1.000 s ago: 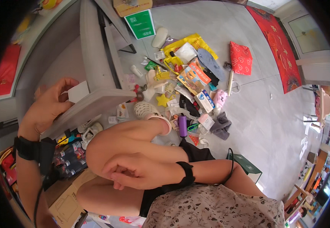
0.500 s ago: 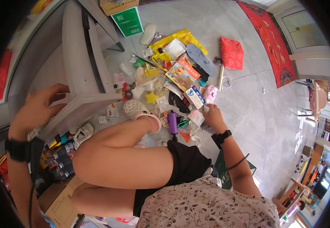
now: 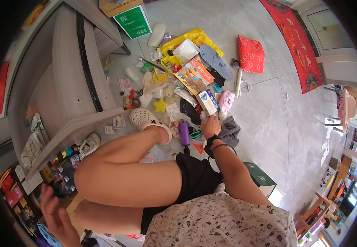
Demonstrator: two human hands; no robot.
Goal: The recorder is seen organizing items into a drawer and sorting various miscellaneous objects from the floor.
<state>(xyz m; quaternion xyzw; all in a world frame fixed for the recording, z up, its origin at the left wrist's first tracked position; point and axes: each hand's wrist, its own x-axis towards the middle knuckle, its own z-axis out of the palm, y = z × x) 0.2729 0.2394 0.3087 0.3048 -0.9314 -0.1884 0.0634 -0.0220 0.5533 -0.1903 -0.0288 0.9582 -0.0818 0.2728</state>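
Over the heap on the floor, my right hand [image 3: 211, 126] is closed at the near end of a small blue and white box [image 3: 208, 102]; its fingertips are partly hidden. Beside the hand lie a crumpled grey cloth [image 3: 230, 131], a pink soft packet [image 3: 227, 100] and a purple hand pump [image 3: 184, 132]. My left hand [image 3: 55, 212] hangs at the lower left, slightly blurred, fingers apart and holding nothing. Above it, the pulled-out grey wooden drawer [image 3: 77, 119] stands tilted, with a few papers or packets inside.
A picture box [image 3: 195, 76], yellow bag [image 3: 203, 37], blue-grey insole [image 3: 215, 61], yellow star [image 3: 160, 106] and red bag [image 3: 251, 55] lie ahead. My clog [image 3: 149, 122] stands by the heap. Bottles [image 3: 65, 179] sit below the drawer; a green box [image 3: 260, 179] stands right.
My left hand has come off the drawer's edge and dropped toward me. My right hand has shifted left to the blue and white box, which has turned and shows its side.
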